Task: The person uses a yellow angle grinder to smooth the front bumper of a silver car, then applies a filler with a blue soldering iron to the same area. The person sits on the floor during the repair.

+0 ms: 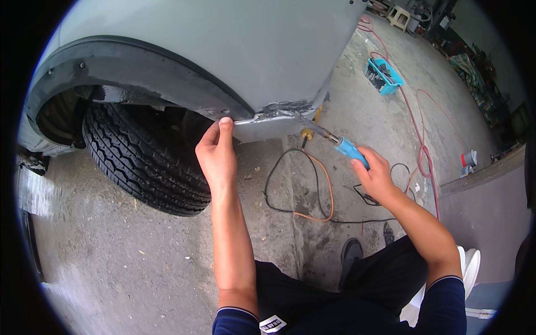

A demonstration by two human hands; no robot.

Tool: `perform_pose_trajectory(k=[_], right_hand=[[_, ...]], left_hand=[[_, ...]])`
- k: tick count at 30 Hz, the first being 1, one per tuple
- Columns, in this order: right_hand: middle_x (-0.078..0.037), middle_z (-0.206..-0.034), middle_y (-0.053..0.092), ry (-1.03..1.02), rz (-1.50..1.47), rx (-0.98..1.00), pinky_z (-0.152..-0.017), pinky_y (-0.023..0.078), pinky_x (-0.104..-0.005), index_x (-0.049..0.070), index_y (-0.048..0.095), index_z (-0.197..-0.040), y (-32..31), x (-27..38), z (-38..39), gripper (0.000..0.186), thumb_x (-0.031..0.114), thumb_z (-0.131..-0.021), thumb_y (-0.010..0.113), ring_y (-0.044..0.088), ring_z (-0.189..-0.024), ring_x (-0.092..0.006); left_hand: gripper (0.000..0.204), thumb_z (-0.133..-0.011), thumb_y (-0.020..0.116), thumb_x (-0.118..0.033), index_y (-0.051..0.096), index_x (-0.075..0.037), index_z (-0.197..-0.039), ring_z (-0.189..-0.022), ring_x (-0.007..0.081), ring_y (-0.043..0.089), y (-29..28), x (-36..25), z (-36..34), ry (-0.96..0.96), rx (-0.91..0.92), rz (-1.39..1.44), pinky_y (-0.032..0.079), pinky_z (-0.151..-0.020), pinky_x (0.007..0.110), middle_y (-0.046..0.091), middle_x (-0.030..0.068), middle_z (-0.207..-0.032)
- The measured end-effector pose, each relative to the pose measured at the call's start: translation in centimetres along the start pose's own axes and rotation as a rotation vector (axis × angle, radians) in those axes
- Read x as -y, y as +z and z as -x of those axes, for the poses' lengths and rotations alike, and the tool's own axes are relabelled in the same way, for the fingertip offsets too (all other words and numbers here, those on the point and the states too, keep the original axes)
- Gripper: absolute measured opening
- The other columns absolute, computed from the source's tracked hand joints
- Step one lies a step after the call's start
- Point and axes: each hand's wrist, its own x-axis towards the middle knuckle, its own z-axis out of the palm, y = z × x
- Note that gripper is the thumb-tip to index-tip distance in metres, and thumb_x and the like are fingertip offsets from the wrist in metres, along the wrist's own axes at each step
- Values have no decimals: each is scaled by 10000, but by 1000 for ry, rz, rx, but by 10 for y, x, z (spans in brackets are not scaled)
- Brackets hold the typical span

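Observation:
My left hand [218, 151] pinches the lower edge of a grey vehicle body panel [268, 61], thumb up at the rear end of the black wheel-arch trim [151, 64]. In my right hand [373, 172] is a blue-handled tool [350, 151] with a metal shank. Its tip reaches left to a scraped, rough strip [285, 108] along the panel's bottom edge; whether it touches is hard to make out. A black tyre [145, 162] stands below the arch, left of my left hand.
Black and orange cables [329, 209] loop over the concrete floor [151, 257] beneath my right hand. A red hose [410, 106] runs down the right side, past a turquoise basket [385, 77] of dark items. A pale stool [398, 18] stands far right. My shoe [350, 254] is below.

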Motion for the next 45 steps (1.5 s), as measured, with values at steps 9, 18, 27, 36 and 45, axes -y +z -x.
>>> perform_pose_trajectory(k=[9, 18, 27, 36, 45], right_hand=[[-76, -761, 602, 330, -256, 364, -587, 447, -333, 12, 617, -1068, -13, 49, 0, 226, 213, -964, 615, 585, -672, -163], [22, -693, 521, 771, -706, 562, -448, 354, -218, 47, 559, -918, -38, 90, -14, 204, 235, -998, 562, 456, -508, -47], [13, -721, 522, 950, -669, 591, -432, 349, -225, 48, 564, -933, -74, 128, -35, 209, 242, -1007, 543, 464, -521, -55], [5, -740, 517, 956, -571, 590, -442, 351, -224, 36, 561, -984, -86, 136, -40, 220, 252, -1013, 533, 459, -536, -59], [3, -719, 515, 972, -576, 555, -439, 366, -231, 50, 519, -894, -91, 129, -30, 231, 247, -1013, 527, 465, -515, -62]], left_hand=[[384, -945, 673, -287, 691, 92, -1004, -661, 46, 398, 1, 1, 1, 15, -32, 24, 324, -586, 219, 550, -48, -716], [386, -945, 669, -290, 691, 91, -1005, -651, 46, 392, 1, -1, 1, 14, -19, 9, 317, -577, 220, 545, -49, -708], [382, -947, 664, -284, 686, 96, -977, -643, 42, 358, 3, -6, 4, 13, -38, 32, 285, -565, 228, 500, -65, -680], [384, -943, 672, -282, 692, 96, -1007, -657, 45, 372, 2, -4, 3, 20, -43, 54, 296, -585, 220, 528, -55, -699], [398, -936, 681, -288, 691, 97, -1037, -639, 45, 372, -1, -1, 1, 9, -22, -1, 301, -569, 220, 531, -59, -694]])
